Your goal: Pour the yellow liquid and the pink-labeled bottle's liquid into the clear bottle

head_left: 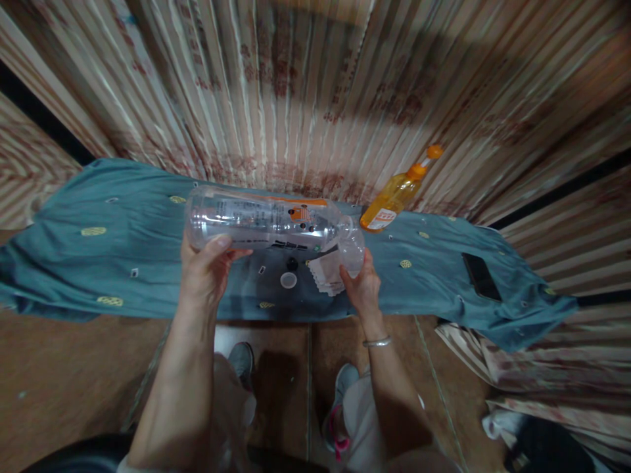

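A large clear plastic bottle (pixel 261 220) with dark print and an orange picture lies sideways in the air, its base gripped by my left hand (pixel 204 266). At its neck, my right hand (pixel 362 279) holds a small clear plastic cup (pixel 351 249), tilted, with the bottle's mouth touching or just inside it. Beneath on the cloth are a white paper packet (pixel 326 272) with a jagged edge, a round white lid (pixel 288 280) and a small black cap (pixel 292 263). Any liquid inside the large bottle is hard to make out.
A pump bottle (pixel 394 197) of orange liquid stands behind my right hand. A black phone (pixel 480 276) lies at the right on the teal cloth (pixel 142 263). Pleated curtains (pixel 276 98) hang close behind; a dark bag (pixel 552 447) is on the floor at lower right.
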Available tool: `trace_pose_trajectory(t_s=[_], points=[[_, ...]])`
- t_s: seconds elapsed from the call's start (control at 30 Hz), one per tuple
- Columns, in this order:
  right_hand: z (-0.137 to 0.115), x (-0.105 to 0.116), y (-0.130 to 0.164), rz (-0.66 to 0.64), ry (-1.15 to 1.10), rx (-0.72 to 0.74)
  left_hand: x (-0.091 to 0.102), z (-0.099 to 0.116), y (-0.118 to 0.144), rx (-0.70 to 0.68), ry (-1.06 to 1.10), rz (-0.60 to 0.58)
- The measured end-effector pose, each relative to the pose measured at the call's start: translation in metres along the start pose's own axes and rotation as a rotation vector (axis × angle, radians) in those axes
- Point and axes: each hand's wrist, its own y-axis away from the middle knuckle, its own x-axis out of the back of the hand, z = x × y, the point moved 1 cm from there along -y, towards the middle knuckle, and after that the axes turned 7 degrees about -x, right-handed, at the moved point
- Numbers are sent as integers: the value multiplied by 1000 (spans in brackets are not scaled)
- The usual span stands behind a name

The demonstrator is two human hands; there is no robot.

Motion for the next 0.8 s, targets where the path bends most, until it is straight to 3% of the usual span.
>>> trace_pose_trajectory(t_s=[0.8], points=[[1,0,0,-5,-13,-5,-1,1,1,-1,-28,-3]])
